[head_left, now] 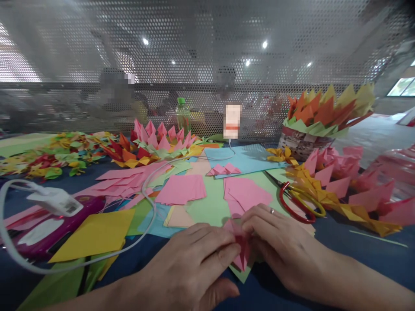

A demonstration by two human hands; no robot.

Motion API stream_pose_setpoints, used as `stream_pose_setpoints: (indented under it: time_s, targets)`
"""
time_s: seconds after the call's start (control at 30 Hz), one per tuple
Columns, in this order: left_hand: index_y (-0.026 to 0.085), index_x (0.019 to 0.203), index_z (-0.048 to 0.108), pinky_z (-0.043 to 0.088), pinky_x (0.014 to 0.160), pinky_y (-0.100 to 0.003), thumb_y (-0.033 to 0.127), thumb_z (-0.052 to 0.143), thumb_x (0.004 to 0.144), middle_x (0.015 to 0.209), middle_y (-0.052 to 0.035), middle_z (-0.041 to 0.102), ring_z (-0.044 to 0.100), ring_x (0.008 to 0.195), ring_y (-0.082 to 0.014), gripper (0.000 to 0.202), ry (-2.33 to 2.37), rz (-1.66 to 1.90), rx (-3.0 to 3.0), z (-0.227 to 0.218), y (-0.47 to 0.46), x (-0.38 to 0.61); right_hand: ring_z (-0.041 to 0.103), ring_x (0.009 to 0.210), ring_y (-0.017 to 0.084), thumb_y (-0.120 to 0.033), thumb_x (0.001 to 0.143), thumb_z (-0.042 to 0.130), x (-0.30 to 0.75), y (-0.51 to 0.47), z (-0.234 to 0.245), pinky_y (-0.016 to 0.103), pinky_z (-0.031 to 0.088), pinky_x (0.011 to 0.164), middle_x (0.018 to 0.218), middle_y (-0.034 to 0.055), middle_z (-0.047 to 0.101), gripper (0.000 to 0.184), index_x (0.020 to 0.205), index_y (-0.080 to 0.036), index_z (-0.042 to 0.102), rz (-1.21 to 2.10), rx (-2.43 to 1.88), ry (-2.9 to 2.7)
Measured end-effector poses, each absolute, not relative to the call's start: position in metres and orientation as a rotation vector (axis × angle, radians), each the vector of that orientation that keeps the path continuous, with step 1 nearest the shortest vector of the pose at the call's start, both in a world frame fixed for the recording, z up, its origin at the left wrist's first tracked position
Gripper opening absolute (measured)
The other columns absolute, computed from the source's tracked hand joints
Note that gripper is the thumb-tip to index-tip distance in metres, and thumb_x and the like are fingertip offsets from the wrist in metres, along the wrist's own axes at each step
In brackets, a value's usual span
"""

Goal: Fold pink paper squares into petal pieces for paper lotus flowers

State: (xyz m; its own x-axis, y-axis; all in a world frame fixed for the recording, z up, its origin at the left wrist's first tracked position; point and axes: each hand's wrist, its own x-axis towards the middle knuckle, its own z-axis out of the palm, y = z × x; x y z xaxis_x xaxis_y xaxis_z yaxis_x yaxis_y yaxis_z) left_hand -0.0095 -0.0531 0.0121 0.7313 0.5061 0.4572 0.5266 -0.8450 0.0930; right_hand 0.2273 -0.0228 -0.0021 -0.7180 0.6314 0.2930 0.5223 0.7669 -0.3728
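Between my hands is a pink folded paper piece [240, 250], partly hidden by the fingers. My left hand [197, 259] pinches its left side, thumb low and fingers bent over it. My right hand [275, 242], with a ring on one finger, grips the piece from the right, its fingertips near the top. Under the piece shows a corner of green paper [241, 274]. Just beyond my hands lie two stacks of pink paper squares, one on the left [181, 189] and one on the right [248, 194]. Small folded pink pieces [224, 169] sit behind them.
Scissors [296, 203] with red and yellow handles lie right of my hands. A purple power strip [55, 229] with a white cable [147, 190] is at left, beside yellow sheets [97, 233]. Folded paper flowers [162, 138] and a paper-filled basket [303, 140] stand behind; a perforated metal panel [201, 56] rises beyond.
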Motion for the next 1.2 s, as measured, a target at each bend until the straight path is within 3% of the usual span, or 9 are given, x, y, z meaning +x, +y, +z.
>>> stream_pose_setpoints:
  time_s: [0.1,0.23,0.47,0.77,0.97,1.2]
  targets:
    - [0.016,0.115,0.066,0.052,0.089,-0.029,0.036,0.04,0.101,0.11,-0.0079,0.068,0.062,0.102,-0.0193,0.036,-0.865,-0.748,-2.891,0.012,-0.051,-0.009,0.052,0.077,0.02,-0.005,0.091,0.04,0.227,-0.023,-0.006,0.035,0.04,0.071,0.086,0.0036,0.059,0.019,0.093,-0.018,0.053,0.288,-0.862,-2.601]
    - [0.016,0.111,0.067,0.052,0.087,-0.03,0.036,0.038,0.102,0.108,-0.0082,0.068,0.062,0.101,-0.0195,0.036,-0.874,-0.718,-2.931,0.011,-0.05,-0.009,0.052,0.077,0.02,-0.006,0.09,0.043,0.226,-0.025,-0.008,0.035,0.04,0.07,0.087,0.0053,0.061,0.018,0.094,-0.017,0.056,0.278,-0.854,-2.577]
    - [0.013,0.107,0.067,0.051,0.089,-0.032,0.034,0.038,0.102,0.105,-0.0098,0.068,0.062,0.099,-0.02,0.036,-0.866,-0.712,-2.944,0.009,-0.051,-0.01,0.055,0.08,0.014,-0.004,0.085,0.052,0.219,-0.032,-0.004,0.025,0.042,0.067,0.089,0.0007,0.062,0.02,0.092,-0.021,0.057,0.664,-0.88,-2.481]
    - [0.012,0.107,0.068,0.053,0.086,-0.029,0.031,0.037,0.103,0.101,-0.0096,0.071,0.065,0.095,-0.0188,0.037,-0.797,-0.732,-2.906,0.015,-0.055,-0.01,0.058,0.076,0.011,-0.008,0.084,0.061,0.221,-0.031,-0.009,0.022,0.043,0.067,0.083,-0.0033,0.064,0.014,0.087,-0.021,0.06,0.767,-1.001,-2.339]
    - [0.014,0.112,0.067,0.054,0.085,-0.028,0.034,0.041,0.102,0.106,-0.0081,0.071,0.066,0.097,-0.0188,0.035,-0.82,-0.685,-2.93,0.014,-0.054,-0.01,0.059,0.077,0.011,-0.001,0.083,0.057,0.221,-0.03,-0.01,0.021,0.045,0.069,0.085,-0.0027,0.064,0.021,0.088,-0.021,0.06,0.739,-0.974,-2.348]
    - [0.015,0.112,0.068,0.054,0.087,-0.029,0.033,0.044,0.101,0.106,-0.008,0.07,0.064,0.1,-0.0195,0.032,-0.817,-0.668,-2.953,0.013,-0.05,-0.01,0.06,0.085,0.013,-0.009,0.092,0.051,0.224,-0.021,-0.006,0.023,0.047,0.073,0.093,0.003,0.063,0.017,0.091,-0.019,0.065,0.685,-0.82,-2.459]
